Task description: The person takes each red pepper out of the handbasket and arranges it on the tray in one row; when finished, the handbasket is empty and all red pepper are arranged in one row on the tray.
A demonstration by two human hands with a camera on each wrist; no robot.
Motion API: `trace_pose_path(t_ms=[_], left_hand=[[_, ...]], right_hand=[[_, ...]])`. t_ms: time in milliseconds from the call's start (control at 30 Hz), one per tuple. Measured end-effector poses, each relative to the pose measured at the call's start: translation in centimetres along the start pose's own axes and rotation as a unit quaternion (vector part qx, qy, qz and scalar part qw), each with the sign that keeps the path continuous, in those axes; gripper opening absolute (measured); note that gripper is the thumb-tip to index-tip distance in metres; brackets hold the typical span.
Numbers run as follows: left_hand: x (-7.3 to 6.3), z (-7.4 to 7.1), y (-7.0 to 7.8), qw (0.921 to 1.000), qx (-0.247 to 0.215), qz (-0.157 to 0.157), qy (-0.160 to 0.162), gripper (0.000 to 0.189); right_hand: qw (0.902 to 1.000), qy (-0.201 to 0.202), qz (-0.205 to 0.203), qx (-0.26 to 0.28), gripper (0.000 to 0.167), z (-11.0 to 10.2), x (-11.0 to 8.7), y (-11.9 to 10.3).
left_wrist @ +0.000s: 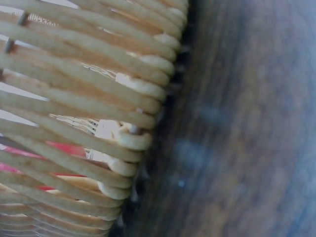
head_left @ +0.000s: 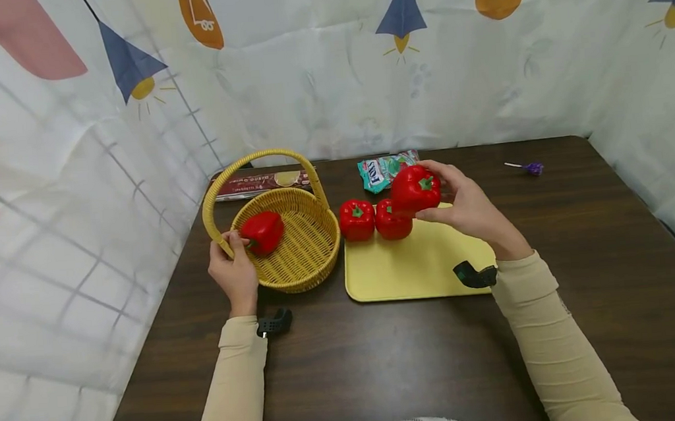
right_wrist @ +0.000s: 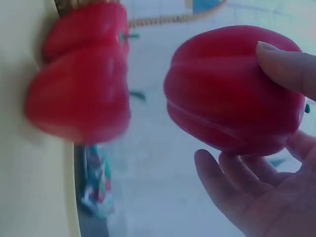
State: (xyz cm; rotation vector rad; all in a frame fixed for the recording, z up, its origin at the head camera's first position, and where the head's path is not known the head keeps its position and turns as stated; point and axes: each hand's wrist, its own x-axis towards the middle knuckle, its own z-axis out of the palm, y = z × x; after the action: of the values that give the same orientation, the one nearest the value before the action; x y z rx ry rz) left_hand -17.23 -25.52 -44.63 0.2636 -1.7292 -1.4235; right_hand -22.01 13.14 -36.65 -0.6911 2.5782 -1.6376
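Observation:
My right hand [head_left: 475, 207] holds a red bell pepper [head_left: 412, 190] between thumb and fingers, raised over the yellow tray [head_left: 416, 267]. Two more red bell peppers, one at the tray's corner [head_left: 357, 221] and one beside it [head_left: 391, 223], stand stem up at its back left. In the right wrist view, the held pepper [right_wrist: 232, 94] hangs apart from that pair. My left hand [head_left: 235, 271] grips the yellow wicker basket [head_left: 302, 259] by the left foot of its handle. Inside the basket lies another red bell pepper [head_left: 264, 233], close to the left fingertips. The left wrist view shows woven basket wall [left_wrist: 74, 89], no hand.
Behind the basket lies a long dark red box [head_left: 264, 184]. A teal candy bag [head_left: 377, 173] is behind the tray, partly hidden by the held pepper. A purple lollipop [head_left: 532, 169] lies at the back right of the dark wooden table [head_left: 373, 360]. Printed curtains surround the table.

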Motion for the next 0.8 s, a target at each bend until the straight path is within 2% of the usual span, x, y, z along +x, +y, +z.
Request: trace_pose_path(t_ms=[300,433,633,800], left_hand=[[0.1,-0.1,0.0,1.0,-0.002,-0.003,-0.008,0.028],[0.1,0.0,0.1,1.0,0.0,-0.002,-0.004,0.027],[0.1,0.1,0.2,1.0,0.002,0.004,0.0,0.028],[0.0,0.0,0.2,1.0,-0.001,-0.001,-0.002,0.028]], right_hand=[[0.9991,-0.003,0.035,-0.021,0.08,-2.7,-0.2,1.2],[0.9972,-0.004,0.054,-0.052,0.078,-3.5,-0.4,1.8],[0.9806,-0.035,0.105,-0.162,0.077,-3.9,-0.5,2.8],[0.9753,-0.072,0.121,-0.17,0.08,-3.7,-0.1,4.1]])
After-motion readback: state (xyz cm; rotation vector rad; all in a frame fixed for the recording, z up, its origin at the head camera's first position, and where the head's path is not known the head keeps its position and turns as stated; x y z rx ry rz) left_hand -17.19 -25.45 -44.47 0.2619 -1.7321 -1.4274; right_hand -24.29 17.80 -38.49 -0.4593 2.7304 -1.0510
